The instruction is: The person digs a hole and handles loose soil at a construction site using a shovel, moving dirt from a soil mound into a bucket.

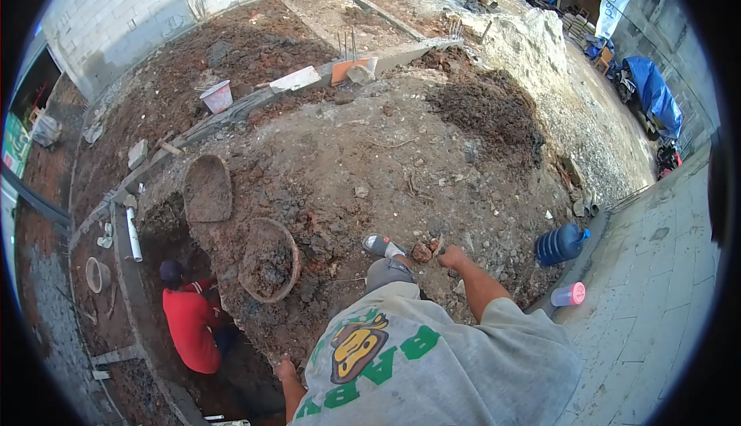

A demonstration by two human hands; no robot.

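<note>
My right hand [453,257] is held low over the dirt, its fingers curled beside a reddish clod [421,251]. Whatever may be in it is too small to make out. Near the pit's edge, my left hand [286,367] hangs by my side with bent fingers, and its contents, if any, are hidden. A round basket [296,262] heaped with dark soil rests on the ground ahead and to the left. Beyond it lies an oval, dirt-caked carrier [208,187]. My shoe [380,245] stands on the loose soil.
In the pit at left crouches a person in a red shirt [190,326]. A blue water jug [559,244] and a pink-lidded bottle [569,295] sit by the right wall [641,287]. Ahead are a concrete beam [255,102], a bucket [217,97] and a pale sand heap [532,48].
</note>
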